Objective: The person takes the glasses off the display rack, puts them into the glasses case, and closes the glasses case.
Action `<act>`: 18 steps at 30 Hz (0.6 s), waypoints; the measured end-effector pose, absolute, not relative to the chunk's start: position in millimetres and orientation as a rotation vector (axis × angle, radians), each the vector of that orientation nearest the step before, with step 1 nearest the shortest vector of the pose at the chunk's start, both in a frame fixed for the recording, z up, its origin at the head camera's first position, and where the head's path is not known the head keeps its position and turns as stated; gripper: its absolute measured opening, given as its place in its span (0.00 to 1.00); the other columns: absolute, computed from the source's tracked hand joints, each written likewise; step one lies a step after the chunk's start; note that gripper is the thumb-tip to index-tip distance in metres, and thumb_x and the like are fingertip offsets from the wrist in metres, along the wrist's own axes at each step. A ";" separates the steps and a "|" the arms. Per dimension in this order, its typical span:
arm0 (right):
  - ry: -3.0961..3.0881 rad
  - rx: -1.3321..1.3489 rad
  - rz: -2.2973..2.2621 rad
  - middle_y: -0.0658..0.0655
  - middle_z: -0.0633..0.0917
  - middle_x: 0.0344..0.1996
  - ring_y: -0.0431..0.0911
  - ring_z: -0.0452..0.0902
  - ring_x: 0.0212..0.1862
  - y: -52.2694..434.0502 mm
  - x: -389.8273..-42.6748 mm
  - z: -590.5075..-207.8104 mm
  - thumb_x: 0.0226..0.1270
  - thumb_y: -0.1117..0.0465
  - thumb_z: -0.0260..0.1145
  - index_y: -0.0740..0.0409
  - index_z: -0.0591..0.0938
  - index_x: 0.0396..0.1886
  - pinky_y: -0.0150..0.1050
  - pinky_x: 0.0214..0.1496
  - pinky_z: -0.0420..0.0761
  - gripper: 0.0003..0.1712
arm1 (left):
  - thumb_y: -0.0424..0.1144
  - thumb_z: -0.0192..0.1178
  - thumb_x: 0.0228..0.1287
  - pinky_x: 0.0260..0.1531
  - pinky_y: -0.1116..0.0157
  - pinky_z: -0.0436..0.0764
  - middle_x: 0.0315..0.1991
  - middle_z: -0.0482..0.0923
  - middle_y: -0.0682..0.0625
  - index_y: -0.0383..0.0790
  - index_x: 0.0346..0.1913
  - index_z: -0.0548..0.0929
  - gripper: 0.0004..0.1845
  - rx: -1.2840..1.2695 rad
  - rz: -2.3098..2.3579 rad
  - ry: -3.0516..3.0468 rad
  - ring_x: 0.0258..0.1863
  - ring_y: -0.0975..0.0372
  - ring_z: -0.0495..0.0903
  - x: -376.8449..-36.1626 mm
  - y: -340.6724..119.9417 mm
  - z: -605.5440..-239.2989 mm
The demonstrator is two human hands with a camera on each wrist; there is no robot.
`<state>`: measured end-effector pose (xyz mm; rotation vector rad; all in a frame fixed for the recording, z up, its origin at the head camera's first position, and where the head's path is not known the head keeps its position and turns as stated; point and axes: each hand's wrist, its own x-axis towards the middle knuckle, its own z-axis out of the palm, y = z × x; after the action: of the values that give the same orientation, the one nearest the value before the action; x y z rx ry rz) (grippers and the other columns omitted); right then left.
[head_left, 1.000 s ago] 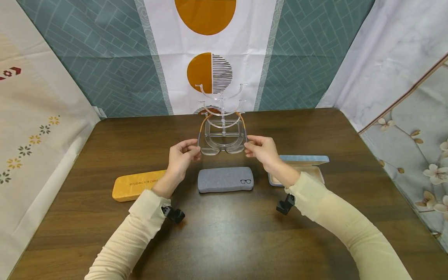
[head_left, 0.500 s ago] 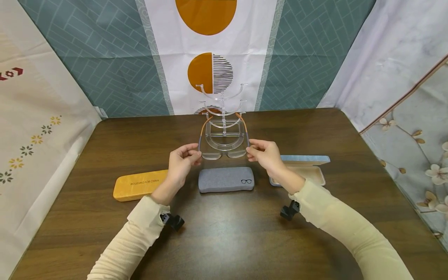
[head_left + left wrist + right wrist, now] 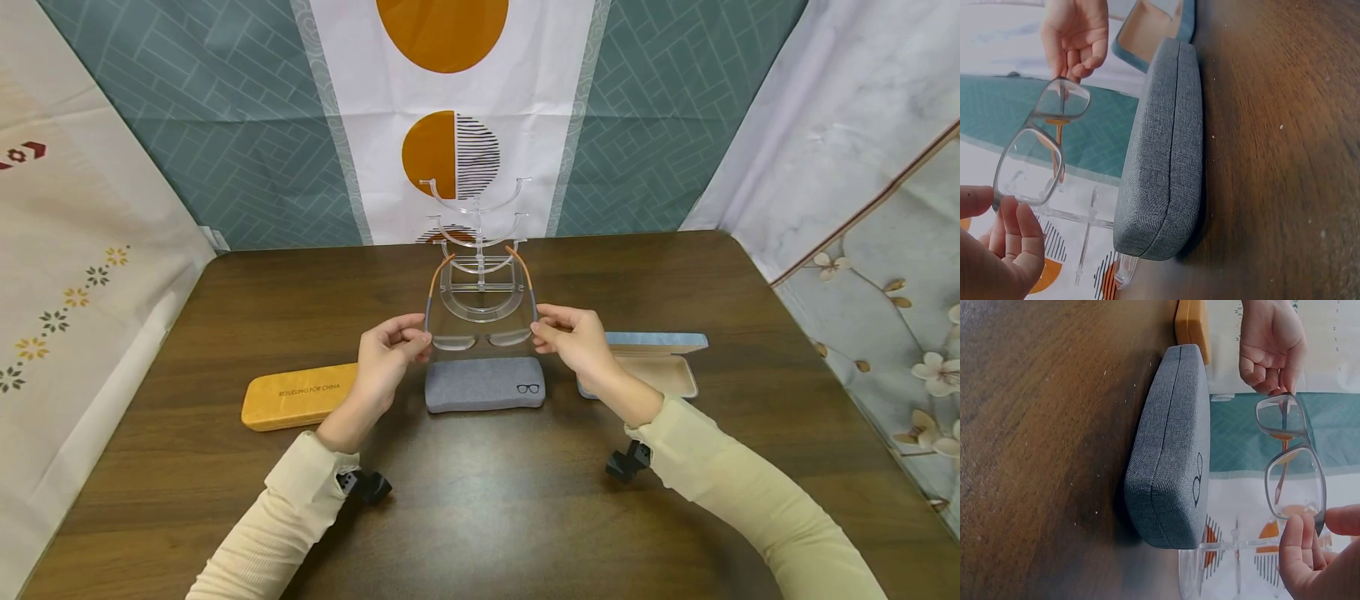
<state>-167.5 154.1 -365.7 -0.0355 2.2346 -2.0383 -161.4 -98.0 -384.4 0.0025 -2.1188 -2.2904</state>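
A pair of eyeglasses (image 3: 453, 342) with thin grey rims and orange-tipped temples is held in the air between both hands. My left hand (image 3: 384, 357) pinches the left hinge corner between thumb and fingers. At the opposite hinge, my right hand (image 3: 579, 343) pinches the frame likewise. The temples are unfolded and point away toward a clear display stand (image 3: 480, 315). In the left wrist view both lenses (image 3: 1025, 167) face the camera. A closed grey glasses case (image 3: 480, 387) lies on the table just in front of the glasses, touched by neither hand.
A closed yellow glasses case (image 3: 292, 398) lies at left, partly behind the left forearm. To the right an open glasses case (image 3: 663, 375) with a blue lid is partly covered by the right arm. All rest on a dark wooden table (image 3: 480, 517), with patterned cloths behind and beside it.
Both hands have drawn the eyeglasses toward me, away from the stand and closer to the grey case. The lenses now appear flatter. The cases and stand have stayed put.
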 end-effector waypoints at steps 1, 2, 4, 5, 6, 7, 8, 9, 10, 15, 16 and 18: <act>2.233 -0.037 -2.042 0.53 0.77 0.29 0.38 0.77 0.27 154.0 -166.9 -365.6 0.62 0.73 0.58 0.73 0.70 0.57 0.31 0.33 0.80 0.23 | 0.21 0.56 0.56 0.27 0.68 0.79 0.20 0.77 0.57 0.21 0.51 0.73 0.17 0.001 -2.290 -2.119 0.20 0.64 0.77 -161.0 -98.0 -384.3; 2.234 -0.043 -2.044 0.52 0.77 0.29 0.38 0.77 0.27 154.1 -166.6 -365.6 0.62 0.73 0.58 0.73 0.70 0.57 0.31 0.33 0.80 0.23 | 0.21 0.56 0.56 0.27 0.68 0.79 0.20 0.77 0.57 0.21 0.51 0.73 0.17 0.001 -2.289 -2.120 0.20 0.64 0.77 -160.6 -98.0 -384.2; 2.235 -0.050 -2.048 0.52 0.77 0.29 0.38 0.77 0.27 154.2 -166.1 -365.7 0.62 0.73 0.58 0.74 0.70 0.57 0.31 0.33 0.80 0.23 | 0.21 0.56 0.56 0.27 0.68 0.80 0.20 0.77 0.57 0.20 0.51 0.73 0.17 -0.004 -2.287 -2.122 0.21 0.63 0.78 -160.2 -98.0 -384.4; 2.235 -0.054 -2.050 0.52 0.77 0.29 0.38 0.77 0.27 154.2 -166.0 -365.8 0.61 0.73 0.58 0.74 0.70 0.57 0.31 0.33 0.80 0.23 | 0.21 0.56 0.56 0.27 0.68 0.80 0.20 0.77 0.57 0.20 0.51 0.73 0.17 -0.006 -2.287 -2.120 0.21 0.63 0.78 -160.0 -98.0 -384.5; 2.236 -0.058 -2.050 0.52 0.77 0.29 0.38 0.77 0.27 154.4 -166.0 -365.9 0.61 0.73 0.58 0.74 0.70 0.57 0.31 0.33 0.80 0.23 | 0.21 0.56 0.56 0.27 0.69 0.80 0.20 0.77 0.57 0.20 0.51 0.73 0.17 -0.008 -2.286 -2.121 0.21 0.63 0.78 -159.8 -98.0 -384.6; 2.235 -0.060 -2.052 0.52 0.77 0.29 0.38 0.77 0.27 154.3 -166.0 -366.0 0.61 0.73 0.58 0.74 0.70 0.57 0.31 0.33 0.80 0.23 | 0.20 0.56 0.56 0.27 0.69 0.80 0.20 0.77 0.57 0.20 0.51 0.73 0.17 -0.009 -2.287 -2.118 0.21 0.63 0.78 -159.7 -98.0 -384.9; 2.235 -0.061 -2.053 0.52 0.77 0.29 0.38 0.77 0.27 154.3 -166.0 -366.2 0.61 0.73 0.58 0.75 0.70 0.57 0.31 0.33 0.80 0.23 | 0.20 0.56 0.56 0.27 0.69 0.80 0.20 0.77 0.57 0.19 0.50 0.73 0.17 -0.009 -2.288 -2.116 0.21 0.63 0.78 -159.5 -98.0 -385.0; 2.235 -0.061 -2.054 0.52 0.77 0.28 0.38 0.77 0.27 154.3 -166.0 -366.2 0.61 0.73 0.58 0.75 0.70 0.57 0.31 0.33 0.80 0.23 | 0.20 0.56 0.56 0.27 0.69 0.80 0.20 0.77 0.57 0.19 0.50 0.73 0.17 -0.009 -2.289 -2.114 0.21 0.63 0.78 -159.1 -98.0 -385.0; 2.235 -0.062 -2.054 0.52 0.77 0.28 0.38 0.77 0.27 154.3 -166.0 -366.4 0.61 0.73 0.58 0.75 0.70 0.57 0.31 0.33 0.80 0.23 | 0.20 0.56 0.56 0.27 0.69 0.80 0.20 0.77 0.57 0.19 0.50 0.73 0.17 -0.011 -2.289 -2.114 0.20 0.64 0.78 -159.0 -98.1 -385.0; 2.234 -0.056 -2.057 0.52 0.78 0.28 0.37 0.77 0.27 154.3 -166.0 -366.6 0.61 0.74 0.58 0.75 0.70 0.56 0.31 0.33 0.80 0.23 | 0.20 0.56 0.56 0.26 0.69 0.80 0.20 0.78 0.57 0.20 0.50 0.74 0.17 -0.010 -2.300 -2.109 0.20 0.63 0.77 -158.3 -98.2 -385.6; 2.234 -0.055 -2.057 0.52 0.78 0.28 0.37 0.77 0.27 154.3 -166.0 -366.7 0.61 0.74 0.58 0.75 0.70 0.57 0.31 0.33 0.80 0.23 | 0.20 0.55 0.56 0.27 0.69 0.80 0.20 0.78 0.57 0.19 0.50 0.74 0.17 -0.012 -2.300 -2.111 0.21 0.63 0.77 -158.6 -98.2 -386.0; 2.235 -0.052 -2.056 0.51 0.78 0.28 0.37 0.77 0.27 154.2 -165.8 -366.7 0.61 0.74 0.58 0.75 0.69 0.57 0.31 0.33 0.80 0.23 | 0.19 0.55 0.56 0.26 0.69 0.79 0.20 0.77 0.56 0.19 0.50 0.74 0.17 -0.012 -2.299 -2.114 0.21 0.63 0.77 -158.9 -98.0 -386.8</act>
<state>-165.8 154.2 -366.7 -0.0518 2.2353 -2.0559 -158.9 -98.0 -386.8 -0.0124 -2.1137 -2.2986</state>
